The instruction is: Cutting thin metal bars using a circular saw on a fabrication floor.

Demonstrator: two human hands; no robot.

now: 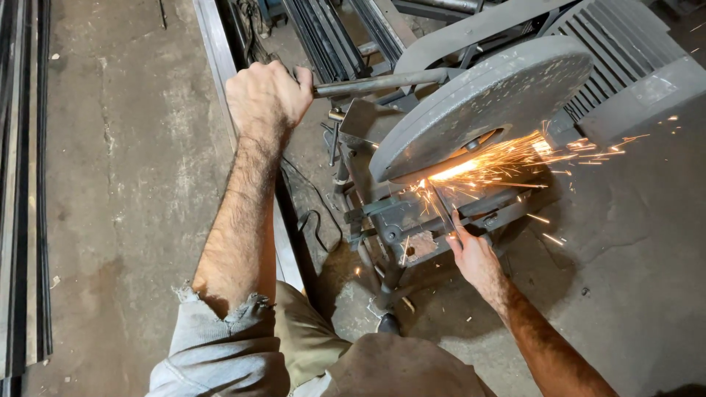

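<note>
Sparks (507, 158) spray orange from under the grey blade guard (485, 103) of a chop saw (471, 147), streaming to the right across the concrete floor (125, 184) and toward the ribbed grey motor housing (625, 51). The left hand (268, 95) is wrapped shut around the end of the saw's long metal handle bar (382, 83), fingers curled fully over it, knuckles up. The right hand (474, 254) sits low beside the saw's vise, its fingers pinched closed on a thin metal strip (443, 209) that slants up from the fingertips into the bright point where the sparks begin. That strip lies across the saw's base (412, 220), just under the guard, with the vise jaw pressed near it; how far it runs past the blade is hidden by the glare.

A black power cord (312, 220) loops on the floor left of the base. Long steel bars (26, 184) lie in a row along the far left edge, and a pale square tube (220, 66) runs up the floor beside the left forearm. More dark steel lengths (323, 37) are stacked behind the saw. The person's rolled grey sleeve (220, 345) and olive trousers (309, 338) fill the bottom of the view. No bin, tray or box shows here holding anything.
</note>
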